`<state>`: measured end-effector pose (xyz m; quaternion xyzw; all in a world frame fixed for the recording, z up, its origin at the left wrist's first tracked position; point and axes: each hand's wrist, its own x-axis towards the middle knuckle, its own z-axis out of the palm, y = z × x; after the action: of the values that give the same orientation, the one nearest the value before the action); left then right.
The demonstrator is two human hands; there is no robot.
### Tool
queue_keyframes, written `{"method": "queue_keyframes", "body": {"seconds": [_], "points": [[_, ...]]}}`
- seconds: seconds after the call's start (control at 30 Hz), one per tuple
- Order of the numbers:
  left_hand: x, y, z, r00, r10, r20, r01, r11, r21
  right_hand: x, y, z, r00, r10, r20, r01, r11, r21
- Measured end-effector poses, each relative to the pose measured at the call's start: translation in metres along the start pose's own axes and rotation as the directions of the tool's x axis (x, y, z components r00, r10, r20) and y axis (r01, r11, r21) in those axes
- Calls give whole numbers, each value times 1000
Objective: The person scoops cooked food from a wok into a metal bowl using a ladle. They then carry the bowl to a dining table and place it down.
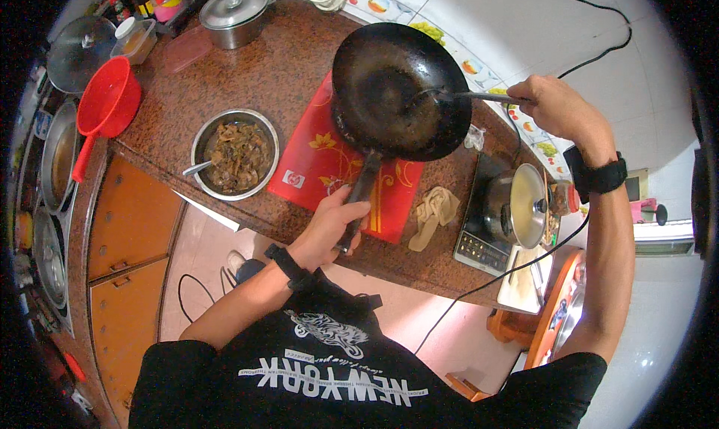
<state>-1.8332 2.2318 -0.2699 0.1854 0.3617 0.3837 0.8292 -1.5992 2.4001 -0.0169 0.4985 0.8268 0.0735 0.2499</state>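
My left hand (334,227) grips the dark handle of a black wok (393,86), whose bowl is over a red flower-patterned board or box (306,176). Whether the wok rests on it or is lifted, I cannot tell. In my right hand (553,106) is the handle of a metal spatula (483,96); its head lies inside the wok against the right side. Only dark residue and a sheen show in the wok. To the left stands a steel bowl (275,148) of brown cooked food, with a spoon handle (196,168) leaning out.
A crumpled beige cloth (432,215) lies right of the red surface. Beyond it, a glass-lidded pot (525,207) sits on an induction cooker (483,255), with a black cord crossing nearby. A lidded steel pot (233,16) stands at the back; a red plastic ladle (109,100) lies left.
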Motion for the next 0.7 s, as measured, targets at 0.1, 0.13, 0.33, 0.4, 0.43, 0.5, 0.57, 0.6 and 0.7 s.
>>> {"method": "queue_keyframes", "body": {"seconds": [0.1,0.13,0.33,0.4,0.43,0.5,0.57,0.6,0.7], "points": [[-4,2,0,999,1,-34,-1,1000,-8,-1,-7,6,987,18,-157,2,992,123],[-4,3,1,999,-1,-36,1,1000,-10,-4,-11,11,983,64,-173,-42,991,130],[-1,2,2,1000,-3,2,3,999,-35,-12,-54,80,954,98,-283,-83,994,66],[0,3,1,1000,-15,-3,15,999,-41,-27,-76,82,972,103,-210,-86,992,87],[-2,3,-1,1000,-16,-13,15,999,-45,-36,-84,81,965,51,-256,-21,993,116],[0,1,0,1000,-7,-10,7,999,-47,-58,-90,74,986,61,-157,-49,996,78],[0,1,-1,1000,3,-4,-3,999,-50,-76,-98,62,995,58,-83,-47,991,128],[-1,2,-1,1000,5,-1,-5,998,-56,-82,-102,60,997,56,-46,-49,987,153],[0,4,0,1000,-1,9,2,998,-68,-89,-121,64,992,111,-65,-96,976,197]]}}
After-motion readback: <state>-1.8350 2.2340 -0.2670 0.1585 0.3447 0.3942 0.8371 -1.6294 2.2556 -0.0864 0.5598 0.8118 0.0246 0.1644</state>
